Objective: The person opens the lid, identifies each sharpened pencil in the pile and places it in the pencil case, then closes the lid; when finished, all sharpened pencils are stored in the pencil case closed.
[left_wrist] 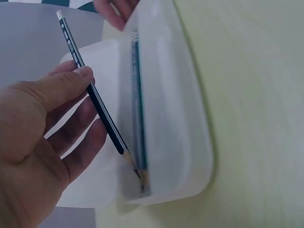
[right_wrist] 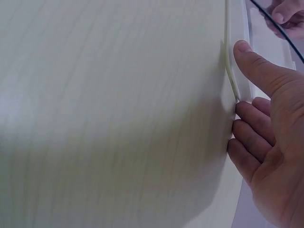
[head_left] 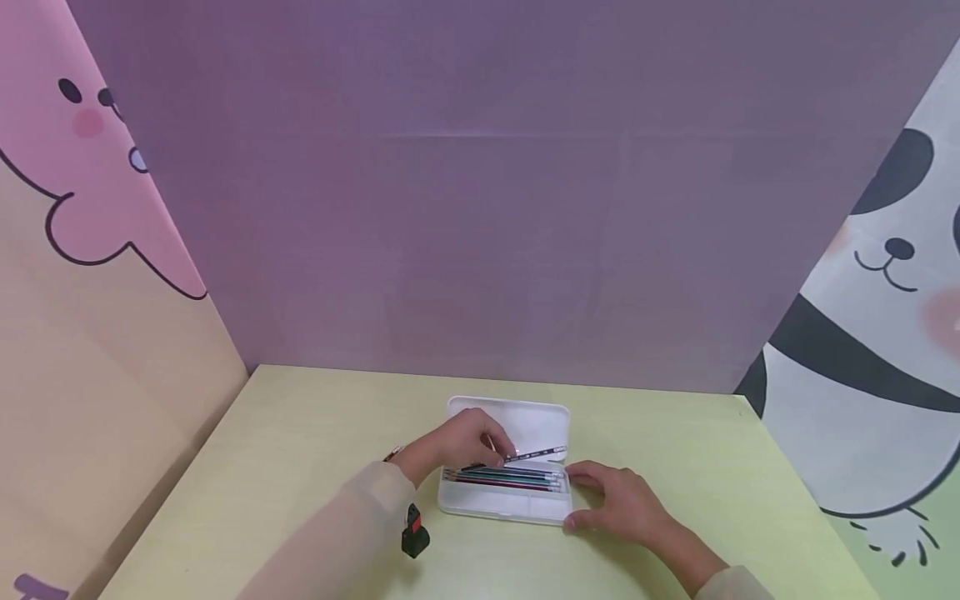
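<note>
Over an opened white pencil case (head_left: 487, 502), my left hand (head_left: 461, 439) pinches a dark striped pencil (left_wrist: 105, 116) between thumb and fingers. The pencil slants, its sharpened tip pointing down toward the case and its white end up. Several pencils (head_left: 510, 478) in dark, green and red lie side by side in the case's rear compartment. The front compartment shows bare white. My right hand (head_left: 626, 504) holds the case's right end, thumb (right_wrist: 251, 54) at the front corner and fingers round the end. The lid (head_left: 543, 427) lies folded back behind, partly hidden by my left hand.
The case rests on a pale wood-grain table (head_left: 315, 442). A small black device with a red mark (head_left: 415, 533) shows beside my left sleeve. A purple panel (head_left: 480, 208) rises behind the table, with cartoon-printed panels at both sides.
</note>
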Tool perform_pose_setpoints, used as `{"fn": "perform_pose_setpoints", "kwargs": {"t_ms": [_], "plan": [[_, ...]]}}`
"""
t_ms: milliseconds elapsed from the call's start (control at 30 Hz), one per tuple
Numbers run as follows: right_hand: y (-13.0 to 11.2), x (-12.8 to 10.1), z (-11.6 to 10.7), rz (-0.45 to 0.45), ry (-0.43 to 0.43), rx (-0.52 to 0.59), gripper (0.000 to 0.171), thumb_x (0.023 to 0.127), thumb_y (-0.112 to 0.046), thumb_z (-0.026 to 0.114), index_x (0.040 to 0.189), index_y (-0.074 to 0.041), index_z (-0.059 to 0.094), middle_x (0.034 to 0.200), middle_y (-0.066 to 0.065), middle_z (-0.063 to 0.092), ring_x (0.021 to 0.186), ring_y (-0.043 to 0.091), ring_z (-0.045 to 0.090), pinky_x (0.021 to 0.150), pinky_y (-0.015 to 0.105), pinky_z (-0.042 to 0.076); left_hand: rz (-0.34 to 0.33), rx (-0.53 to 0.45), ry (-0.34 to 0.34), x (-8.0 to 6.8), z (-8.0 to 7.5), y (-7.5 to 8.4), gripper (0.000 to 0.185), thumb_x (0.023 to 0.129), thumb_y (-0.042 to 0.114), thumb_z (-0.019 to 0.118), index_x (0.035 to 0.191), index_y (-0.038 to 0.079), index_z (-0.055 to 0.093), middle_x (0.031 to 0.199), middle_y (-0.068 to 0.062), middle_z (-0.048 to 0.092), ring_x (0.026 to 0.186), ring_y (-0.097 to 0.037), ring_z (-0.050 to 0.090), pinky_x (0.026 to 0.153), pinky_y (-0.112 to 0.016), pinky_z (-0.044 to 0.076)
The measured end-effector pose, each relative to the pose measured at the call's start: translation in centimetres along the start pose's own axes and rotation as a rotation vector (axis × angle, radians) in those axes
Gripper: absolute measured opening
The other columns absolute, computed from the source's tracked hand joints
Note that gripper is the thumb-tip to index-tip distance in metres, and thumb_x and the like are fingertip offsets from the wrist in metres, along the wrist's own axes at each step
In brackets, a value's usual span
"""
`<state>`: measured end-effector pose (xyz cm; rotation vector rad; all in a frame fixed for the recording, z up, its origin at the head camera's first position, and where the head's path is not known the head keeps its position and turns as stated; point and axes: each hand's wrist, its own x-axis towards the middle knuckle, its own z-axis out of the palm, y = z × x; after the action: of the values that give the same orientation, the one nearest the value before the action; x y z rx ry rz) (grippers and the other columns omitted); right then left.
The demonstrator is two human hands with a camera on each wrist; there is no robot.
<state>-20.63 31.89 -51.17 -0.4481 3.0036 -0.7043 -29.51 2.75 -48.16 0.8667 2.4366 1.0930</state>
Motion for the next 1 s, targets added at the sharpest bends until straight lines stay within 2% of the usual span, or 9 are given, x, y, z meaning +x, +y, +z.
{"fn": "perform_pose_setpoints", "kwargs": {"t_ms": [200,367,800,1000], "plan": [[0.1,0.0,0.0,-0.009,-0.001,-0.006,0.073,0.064,-0.056,0.091,0.126,-0.024,0.069,0.120,-0.005,0.076,0.119,0.029,0.068,0.100,0.054,0.047,-0.021,0.020,-0.012,0.1,1.0,-0.6,0.019,0.085,0.002,0.081,0.091,0.019,0.083,0.084,0.009,0.074,0.079,-0.007,0.063,0.074,-0.023,0.052],[0.2,0.1,0.1,-0.004,0.009,-0.011,0.073,0.063,-0.056,0.091,0.125,-0.025,0.069,0.120,-0.005,0.076,0.119,0.029,0.068,0.101,0.054,0.047,-0.013,0.085,-0.012,0.1,1.6,-0.9,0.019,0.085,0.001,0.080,0.091,0.019,0.083,0.082,0.012,0.072,0.079,-0.005,0.061,0.076,-0.022,0.051],[0.3,0.1,0.2,-0.002,0.015,0.006,0.073,0.063,-0.056,0.091,0.126,-0.025,0.069,0.121,-0.006,0.075,0.120,0.029,0.068,0.103,0.057,0.045,0.000,0.387,-0.020,0.2,2.7,0.1,0.020,0.085,0.002,0.081,0.090,0.021,0.084,0.082,0.014,0.072,0.075,-0.002,0.058,0.077,-0.019,0.051],[0.1,0.1,0.2,0.014,0.011,-0.003,0.073,0.063,-0.056,0.091,0.126,-0.026,0.069,0.121,-0.006,0.075,0.119,0.029,0.068,0.103,0.056,0.045,0.005,0.388,-0.018,0.1,2.6,-0.1,0.019,0.084,0.002,0.082,0.091,0.019,0.084,0.082,0.013,0.074,0.076,-0.001,0.058,0.077,-0.018,0.050]]}}
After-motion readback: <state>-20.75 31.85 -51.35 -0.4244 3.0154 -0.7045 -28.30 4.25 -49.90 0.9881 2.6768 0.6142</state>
